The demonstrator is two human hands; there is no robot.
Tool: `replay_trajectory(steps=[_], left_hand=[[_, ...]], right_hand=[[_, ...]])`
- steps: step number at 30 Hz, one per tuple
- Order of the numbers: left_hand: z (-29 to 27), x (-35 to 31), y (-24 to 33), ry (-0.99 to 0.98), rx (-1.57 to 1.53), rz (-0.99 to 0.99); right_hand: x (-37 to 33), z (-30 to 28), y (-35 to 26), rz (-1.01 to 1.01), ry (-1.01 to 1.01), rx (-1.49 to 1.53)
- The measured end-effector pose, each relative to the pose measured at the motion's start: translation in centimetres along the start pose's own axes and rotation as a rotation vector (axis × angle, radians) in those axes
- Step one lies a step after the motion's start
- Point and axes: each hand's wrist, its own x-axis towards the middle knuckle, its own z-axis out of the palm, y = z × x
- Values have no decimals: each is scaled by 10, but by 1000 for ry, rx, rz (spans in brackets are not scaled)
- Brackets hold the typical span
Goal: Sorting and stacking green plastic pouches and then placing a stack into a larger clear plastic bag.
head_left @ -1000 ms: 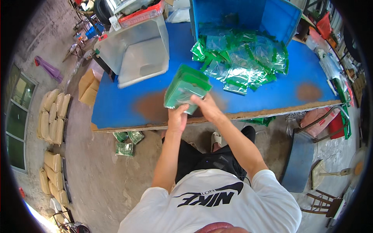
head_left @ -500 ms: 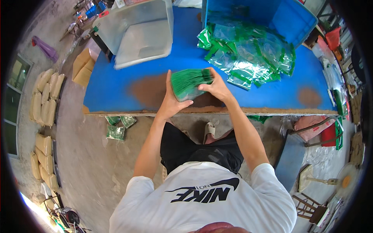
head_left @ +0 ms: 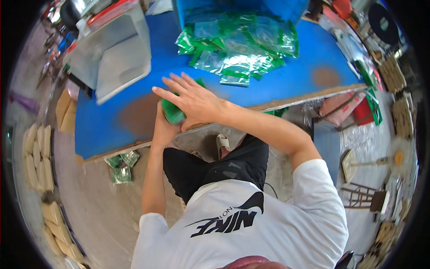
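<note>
Fingers of the right hand [head_left: 195, 101] fanned wide over a compact stack of green-and-clear plastic bags [head_left: 174, 114], which the left hand [head_left: 166, 127] held from seven o'clock, its own fingers mostly hidden. At one o'clock from there, a glossy heap of green-edged clear bags [head_left: 242, 49] covered part of the blue tabletop [head_left: 309, 45]; at ten, a frosted plastic bin [head_left: 123, 62]. Bold black lettering [head_left: 226, 223] crossed the white T-shirt [head_left: 286, 219] at five.

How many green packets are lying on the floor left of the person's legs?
3: the far-left packet, the far-right packet and the near packet. More may be hidden beneath.
</note>
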Motion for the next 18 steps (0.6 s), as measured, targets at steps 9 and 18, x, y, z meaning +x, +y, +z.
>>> replay_trajectory(steps=[9, 18], left_hand=[[29, -25, 32, 210, -649, 53], [44, -1, 11, 544, -211, 77]], right_hand=[[-31, 14, 14, 648, -160, 889], [-39, 49, -10, 704, 90, 1216]])
